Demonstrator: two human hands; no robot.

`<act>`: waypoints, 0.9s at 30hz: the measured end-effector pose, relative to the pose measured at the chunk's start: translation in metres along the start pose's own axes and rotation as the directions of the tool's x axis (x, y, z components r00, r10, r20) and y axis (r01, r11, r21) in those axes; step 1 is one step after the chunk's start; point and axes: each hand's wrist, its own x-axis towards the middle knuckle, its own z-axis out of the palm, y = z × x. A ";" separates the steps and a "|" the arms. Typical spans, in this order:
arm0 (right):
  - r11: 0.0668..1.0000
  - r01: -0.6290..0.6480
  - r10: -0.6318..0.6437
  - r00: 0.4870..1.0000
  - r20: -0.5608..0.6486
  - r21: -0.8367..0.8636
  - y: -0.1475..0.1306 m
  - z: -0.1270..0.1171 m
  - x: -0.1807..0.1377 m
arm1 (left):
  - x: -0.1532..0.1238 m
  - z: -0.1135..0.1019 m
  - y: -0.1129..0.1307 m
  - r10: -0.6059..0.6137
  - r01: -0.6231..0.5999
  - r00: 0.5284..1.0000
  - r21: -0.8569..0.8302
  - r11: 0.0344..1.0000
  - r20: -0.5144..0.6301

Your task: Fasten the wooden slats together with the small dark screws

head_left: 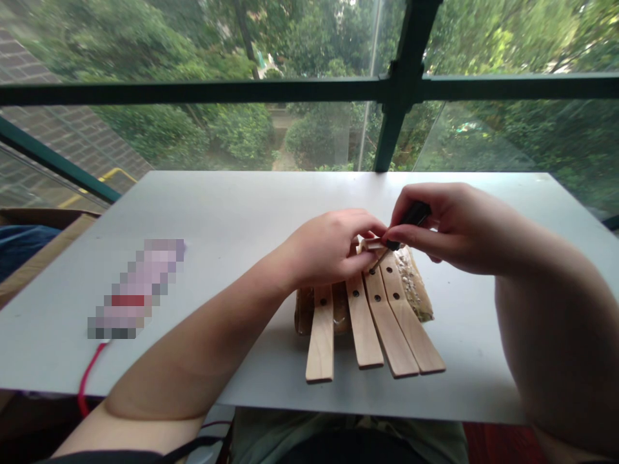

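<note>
Several pale wooden strips (394, 335) with dark screws or holes lie side by side over a brown block (416, 283). The block looks wrapped in something shiny and clear. My right hand (447, 225) is closed around the black handle of a screwdriver (413, 216). Its thin shaft slants down to a dark screw spot (372, 271) on one strip. My left hand (333, 248) lies over the strips' upper ends, its fingers bent and closed round a strip end beside the screwdriver. Those fingers partly hide the strips and block.
All this rests on a white table (232, 206). To the left lies a pixelated, flat pinkish object (140, 287) with a red cable (87, 380) running off the front edge. A cardboard box (58, 248) stands at far left. Behind the table is a green-framed window (290, 90).
</note>
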 end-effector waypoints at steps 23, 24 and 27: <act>0.988 -0.124 0.122 0.992 -0.024 -0.096 -0.011 0.003 -0.002 | 0.002 0.000 0.003 -0.022 0.021 1.000 0.020 1.000 0.020; 0.987 -0.126 0.123 0.992 -0.030 -0.104 -0.012 0.004 -0.002 | 0.002 0.000 0.003 -0.022 0.021 0.999 0.023 1.000 0.023; 0.983 -0.116 0.110 0.993 -0.052 -0.142 -0.013 0.005 -0.003 | 0.003 0.000 0.003 -0.018 0.017 0.999 0.033 0.999 0.029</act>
